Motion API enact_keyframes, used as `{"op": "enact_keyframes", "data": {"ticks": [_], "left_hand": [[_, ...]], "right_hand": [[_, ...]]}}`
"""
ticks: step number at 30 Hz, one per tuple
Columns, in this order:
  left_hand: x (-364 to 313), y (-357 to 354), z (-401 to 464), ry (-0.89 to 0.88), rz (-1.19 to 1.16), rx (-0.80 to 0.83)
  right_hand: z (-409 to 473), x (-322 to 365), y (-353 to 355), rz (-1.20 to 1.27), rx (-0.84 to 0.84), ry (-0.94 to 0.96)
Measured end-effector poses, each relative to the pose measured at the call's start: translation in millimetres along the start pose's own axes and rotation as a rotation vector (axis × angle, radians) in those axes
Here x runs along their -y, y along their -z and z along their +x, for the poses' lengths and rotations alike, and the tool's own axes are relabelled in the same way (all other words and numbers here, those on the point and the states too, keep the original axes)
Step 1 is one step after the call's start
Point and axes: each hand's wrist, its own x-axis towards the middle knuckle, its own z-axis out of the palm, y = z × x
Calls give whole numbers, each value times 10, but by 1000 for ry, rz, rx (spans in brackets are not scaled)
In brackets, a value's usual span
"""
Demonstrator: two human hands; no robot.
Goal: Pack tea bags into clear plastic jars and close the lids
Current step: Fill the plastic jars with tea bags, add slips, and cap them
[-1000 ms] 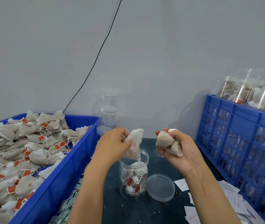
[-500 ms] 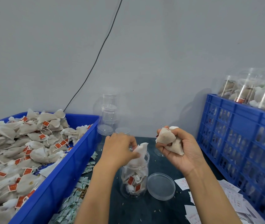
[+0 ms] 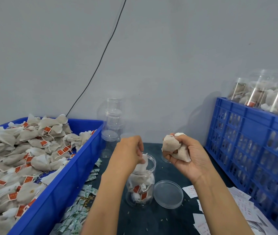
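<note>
- Tea bags (image 3: 24, 150) heaped in blue bin (image 3: 70, 177) at far left, beige pouches with red tags, pile reaches above the bin rim.
- Small green-and-white packets (image 3: 77, 212) scattered on dark table (image 3: 151, 221) just beside the bin's right wall.
- Stack of empty clear jars (image 3: 113, 119) against the wall behind, more empty ones at its foot near the bin corner.
- Left hand (image 3: 129, 153) over mouth of open jar (image 3: 141, 182), fingers curled, pinching one tea bag (image 3: 142, 165) that hangs half inside the jar opening.
- Open jar upright on table, centre, roughly two thirds full of bags; red tags visible through the wall.
- Clear lid (image 3: 168, 194) lies flat on table, touching or just beside the jar's right side, cannot tell which.
- Right hand (image 3: 187, 156) raised right of the jar, apart from it, fingers and thumb curled round a bunch of tea bags (image 3: 174, 148); exact count unclear.
- White paper slips (image 3: 240, 199) with red print spread on table lower right.
- Blue slatted crate (image 3: 257, 150) at far right, filled jars visible through its slats.
- Filled jars (image 3: 267, 92) lie on top of the crate, packed with bags.
</note>
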Motion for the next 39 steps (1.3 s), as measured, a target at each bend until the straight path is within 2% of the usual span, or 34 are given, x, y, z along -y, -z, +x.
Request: {"op": "enact_keyframes", "data": {"ticks": [4, 9, 12, 14, 16, 18, 20, 21, 23, 25, 30, 33, 36, 39], "left_hand": [[-59, -43, 21, 64, 199, 179], [-93, -147, -47, -47, 437, 299], [-117, -92, -61, -61, 455, 341], [-141, -9, -73, -89, 443, 260], [-161, 103, -93, -137, 363, 25], [-164, 195, -107, -181, 62, -150], [-193, 248, -130, -223, -226, -82], [-208, 245, -134, -237, -264, -11], [-202, 207, -123, -249, -219, 54], [-174, 188, -102, -231, -158, 6], [-24, 233, -69, -97, 71, -161], [34, 246, -74, -53, 262, -77], [42, 198, -67, -114, 434, -8], [15, 146, -61, -135, 361, -59]], "right_hand": [[-4, 7, 5, 7, -2, 2], [21, -7, 32, -157, 16, 25], [29, -29, 21, -267, 16, 26], [35, -44, 10, -306, 12, 29], [38, -53, 9, -335, 20, 36], [34, -65, 3, -359, 37, 43], [19, -78, -25, -398, 90, 44], [10, -88, -46, -416, 129, 44], [-8, -116, -85, -426, 206, 32], [-17, -140, -104, -409, 222, 8], [11, -179, -91, -399, 83, 11], [44, -157, -62, -375, 1, 41], [66, -132, -22, -340, -34, 48], [90, -116, 8, -301, -67, 56]]}}
